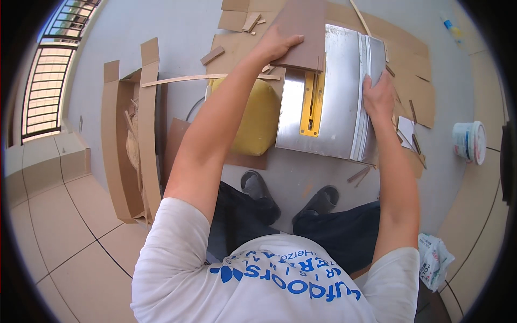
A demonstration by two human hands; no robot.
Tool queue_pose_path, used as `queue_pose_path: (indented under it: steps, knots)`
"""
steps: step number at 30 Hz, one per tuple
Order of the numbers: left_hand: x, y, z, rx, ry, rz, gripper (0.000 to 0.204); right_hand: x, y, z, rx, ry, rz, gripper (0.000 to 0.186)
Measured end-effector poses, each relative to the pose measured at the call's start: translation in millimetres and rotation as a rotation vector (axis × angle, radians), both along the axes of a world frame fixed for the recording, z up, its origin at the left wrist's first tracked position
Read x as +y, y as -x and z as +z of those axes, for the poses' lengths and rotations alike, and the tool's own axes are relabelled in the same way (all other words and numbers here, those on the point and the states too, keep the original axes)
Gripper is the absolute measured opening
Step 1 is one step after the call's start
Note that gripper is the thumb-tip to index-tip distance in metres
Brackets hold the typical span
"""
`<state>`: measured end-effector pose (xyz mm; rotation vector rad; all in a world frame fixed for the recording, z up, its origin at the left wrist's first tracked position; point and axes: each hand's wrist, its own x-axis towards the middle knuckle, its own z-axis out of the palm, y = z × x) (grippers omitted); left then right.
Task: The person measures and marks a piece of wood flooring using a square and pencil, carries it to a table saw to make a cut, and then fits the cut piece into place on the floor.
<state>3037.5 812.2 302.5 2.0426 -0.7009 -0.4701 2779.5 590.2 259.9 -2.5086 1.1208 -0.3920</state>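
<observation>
A metal saw table [339,102] with a yellow slotted insert [311,110] lies on the floor ahead of me. My left hand [280,43] grips a brown board [301,21] over the table's far part, thumb across its face. The board covers the upper end of the yellow insert. My right hand [379,94] is closed on the metal fence rail [361,140] along the table's right side, with some fingers hidden. Left of the table, partly behind my left forearm, sits a yellow padded object [253,118], with a thin wooden strip [177,80] across its top.
A long open cardboard box [116,172] stands at left near a barred opening [43,86]. Cardboard sheets [420,64] and wood offcuts [212,55] surround the table. A white bucket [467,141] stands at right, a plastic bag [433,261] below it. My slippered feet [257,191] are near the table.
</observation>
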Motion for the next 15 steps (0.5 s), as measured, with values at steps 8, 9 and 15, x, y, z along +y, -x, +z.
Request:
queue_pose_path:
  steps: [8, 9, 15]
  knots:
    - [83.4, 21.7, 47.5, 0.406, -0.026, 0.006, 0.049, 27.2, -15.4, 11.1, -0.009, -0.073, -0.021, 0.071]
    - [78.4, 53.7, 61.5, 0.417, 0.038, 0.012, 0.05, 9.6, -4.4, -2.9, -0.098, 0.019, -0.016, 0.069]
    - [129.3, 182.1, 136.4, 0.288, 0.383, 0.036, 0.075, -31.9, 30.2, -13.6, -0.54, 0.315, -0.098, 0.053]
